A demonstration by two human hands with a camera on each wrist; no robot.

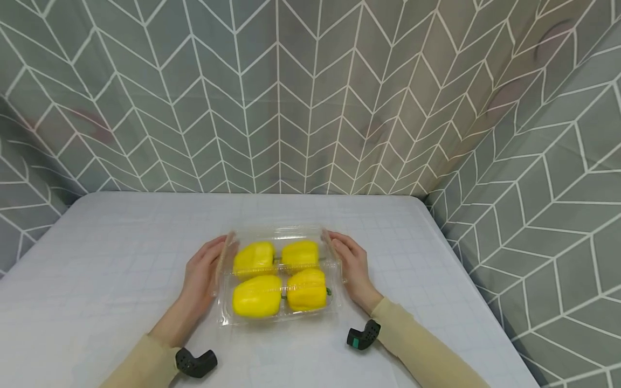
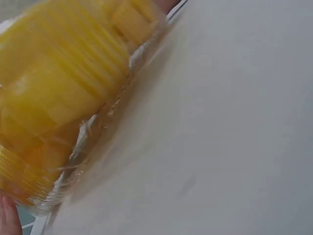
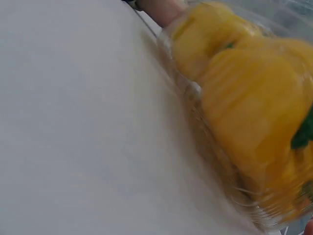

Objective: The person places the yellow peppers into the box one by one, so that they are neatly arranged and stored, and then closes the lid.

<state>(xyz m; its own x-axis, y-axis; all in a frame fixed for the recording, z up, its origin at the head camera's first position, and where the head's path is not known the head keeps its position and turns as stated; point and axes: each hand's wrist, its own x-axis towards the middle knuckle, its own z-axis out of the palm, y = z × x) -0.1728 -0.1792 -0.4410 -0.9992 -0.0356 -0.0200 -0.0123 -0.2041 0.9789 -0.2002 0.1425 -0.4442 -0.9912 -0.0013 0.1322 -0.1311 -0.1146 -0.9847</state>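
A clear plastic clamshell container (image 1: 278, 321) is held between both hands over the white table. Inside it, several yellow bell peppers (image 1: 257, 296) lie in two rows, some with a green stem showing. The left hand (image 1: 201, 272) grips the container's left side, and its fingertips are partly hidden by the plastic. On the opposite side, the right hand (image 1: 353, 267) holds the container with curled fingers along its edge. Ribbed plastic over a bell pepper (image 2: 54, 78) fills the upper left of the left wrist view. A bell pepper (image 3: 254, 98) with the container wall around it shows in the right wrist view.
The table (image 1: 121, 231) is spread with a white cloth. Grey curtains (image 1: 301, 97) with white chevron lines hang behind it and at the sides. A black device (image 1: 196, 362) sits at the left wrist, and another black device (image 1: 364, 335) at the right.
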